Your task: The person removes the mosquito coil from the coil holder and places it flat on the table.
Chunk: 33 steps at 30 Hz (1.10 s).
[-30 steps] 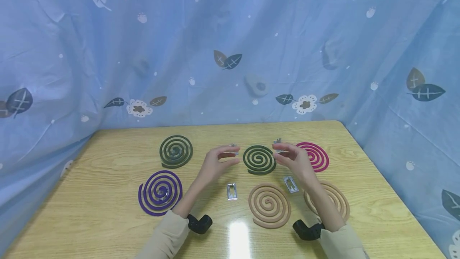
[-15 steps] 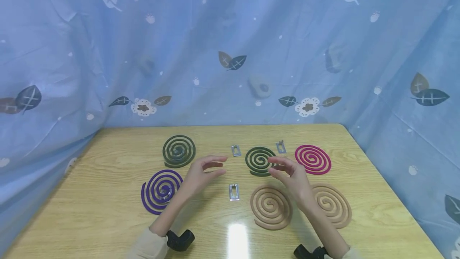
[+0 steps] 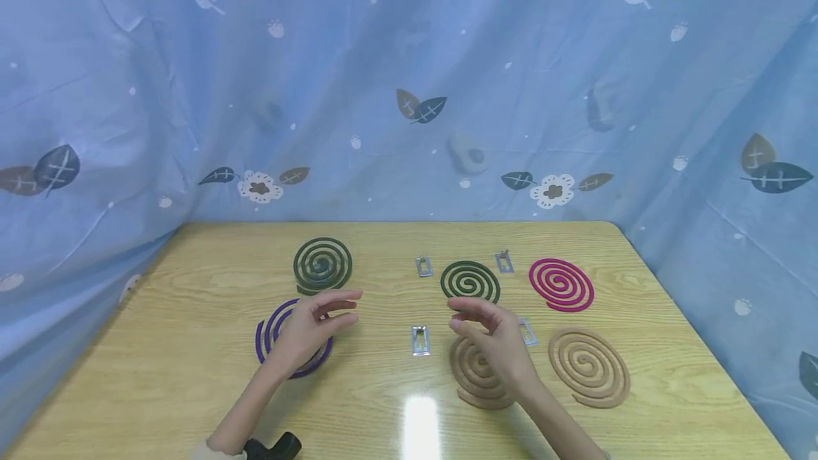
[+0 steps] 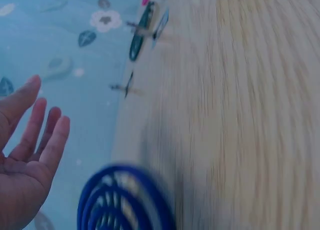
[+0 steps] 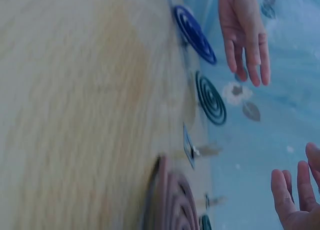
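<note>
My left hand (image 3: 311,332) hovers above the purple mosquito coil (image 3: 258,343), fingers loosely bent, thumb apart, nothing held. In the left wrist view that hand (image 4: 30,160) is at the left edge, with the coil, looking blue, below it. Over a brown mosquito coil (image 3: 476,382) hangs my right hand (image 3: 495,346), relaxed and holding nothing. A small metal coil stand (image 3: 420,341) lies between the hands; another metal stand (image 3: 527,331) is just right of the right hand. The dark green coil (image 3: 322,265) at back left has something silvery at its centre.
Another green coil (image 3: 469,277) lies at back centre, between two metal stands (image 3: 424,267) and a pink coil (image 3: 561,285). A second brown coil (image 3: 589,368) is at the right. Blue patterned cloth (image 3: 358,91) hangs behind and beside the wooden table (image 3: 153,346).
Both hands have drawn back toward me, staying empty. The left went left from beside the green coil to above the purple one; the right came down over the brown coil.
</note>
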{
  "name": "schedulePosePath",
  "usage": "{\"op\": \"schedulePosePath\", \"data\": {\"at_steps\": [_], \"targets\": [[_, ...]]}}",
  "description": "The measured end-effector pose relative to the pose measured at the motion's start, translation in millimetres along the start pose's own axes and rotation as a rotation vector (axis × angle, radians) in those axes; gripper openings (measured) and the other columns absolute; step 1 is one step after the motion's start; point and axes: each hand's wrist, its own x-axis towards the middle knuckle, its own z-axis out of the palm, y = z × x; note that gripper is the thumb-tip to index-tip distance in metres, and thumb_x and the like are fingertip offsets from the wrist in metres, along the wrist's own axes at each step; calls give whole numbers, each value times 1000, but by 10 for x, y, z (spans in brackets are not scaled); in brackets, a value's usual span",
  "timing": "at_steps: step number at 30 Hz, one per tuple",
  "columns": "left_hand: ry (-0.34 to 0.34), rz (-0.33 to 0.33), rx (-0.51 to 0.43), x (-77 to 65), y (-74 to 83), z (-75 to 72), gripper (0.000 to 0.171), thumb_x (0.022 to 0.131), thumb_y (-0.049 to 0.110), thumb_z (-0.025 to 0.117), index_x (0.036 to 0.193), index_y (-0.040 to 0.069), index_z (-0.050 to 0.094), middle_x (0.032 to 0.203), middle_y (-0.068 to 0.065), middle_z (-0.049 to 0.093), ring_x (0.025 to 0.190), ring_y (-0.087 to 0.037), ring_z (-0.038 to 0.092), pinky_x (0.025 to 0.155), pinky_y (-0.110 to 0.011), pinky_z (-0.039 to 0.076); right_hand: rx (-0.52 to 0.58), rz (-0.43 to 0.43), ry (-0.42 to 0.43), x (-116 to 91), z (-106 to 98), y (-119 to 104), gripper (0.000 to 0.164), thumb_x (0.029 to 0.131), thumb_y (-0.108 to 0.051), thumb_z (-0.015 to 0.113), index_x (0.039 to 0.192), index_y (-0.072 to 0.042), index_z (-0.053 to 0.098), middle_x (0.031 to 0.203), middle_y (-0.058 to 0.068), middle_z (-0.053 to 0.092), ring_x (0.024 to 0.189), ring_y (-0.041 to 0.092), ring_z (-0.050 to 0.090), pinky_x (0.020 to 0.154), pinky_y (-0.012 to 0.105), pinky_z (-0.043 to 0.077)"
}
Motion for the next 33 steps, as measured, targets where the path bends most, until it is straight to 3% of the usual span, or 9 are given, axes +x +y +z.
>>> {"op": "schedulePosePath", "data": {"at_steps": [7, 10, 12, 14, 18, 21, 25, 33], "targets": [[39, -19, 41, -226, -23, -355, 35, 88, 12, 69, 122, 6, 63, 121, -19, 61, 108, -30, 60, 87, -22, 53, 34, 38, -71, -18, 257, 17, 26, 85, -3, 69, 111, 2, 66, 114, 19, 65, 97, 14, 61, 57, 13, 49], [61, -25, 43, -324, -45, -509, 36, 88, 12, 69, 123, 3, 62, 121, -19, 62, 108, -28, 61, 87, -21, 53, 77, 53, -106, -22, 368, 33, 27, 86, -4, 69, 112, 3, 65, 116, 23, 62, 99, 19, 60, 64, 14, 53], [83, -30, 50, -392, -64, -612, 37, 88, 11, 69, 123, 1, 62, 121, -19, 62, 109, -24, 61, 88, -20, 53, 87, 52, -133, -20, 444, 40, 28, 86, -5, 69, 113, 3, 65, 117, 24, 61, 100, 20, 59, 76, 20, 56], [105, -30, 58, -448, -96, -712, 37, 89, 10, 68, 123, -2, 61, 122, -21, 61, 109, -19, 61, 89, -19, 52, 92, 52, -157, -17, 522, 41, 28, 87, -7, 69, 113, 1, 65, 117, 23, 61, 101, 21, 60, 91, 24, 51], [144, -19, 76, -518, -171, -879, 36, 89, 7, 68, 122, -6, 60, 122, -24, 60, 108, -7, 60, 93, -18, 49, 79, 37, -208, -5, 690, 30, 29, 87, -7, 69, 114, 1, 65, 117, 20, 63, 102, 23, 60, 99, 34, 46], [152, -1, 103, -519, -227, -960, 37, 88, 4, 68, 122, -7, 60, 122, -22, 60, 108, -2, 58, 93, -18, 49, 83, 25, -235, 27, 817, 24, 29, 87, -3, 68, 115, 3, 64, 117, 20, 63, 102, 28, 61, 98, 41, 48], [140, 6, 148, -521, -290, -1017, 37, 87, 4, 69, 122, -5, 61, 122, -20, 60, 107, 1, 56, 93, -18, 49, 87, 33, -248, 76, 991, 15, 28, 86, -3, 69, 114, 2, 66, 116, 16, 65, 102, 32, 62, 98, 42, 48], [103, -8, 169, -510, -409, -1057, 37, 84, 0, 70, 118, -10, 61, 123, -27, 57, 107, 4, 56, 92, -19, 49, 86, 62, -324, 111, 1265, 25, 33, 85, -5, 70, 118, -1, 66, 123, 13, 62, 106, 35, 58, 86, 27, 54]]}}
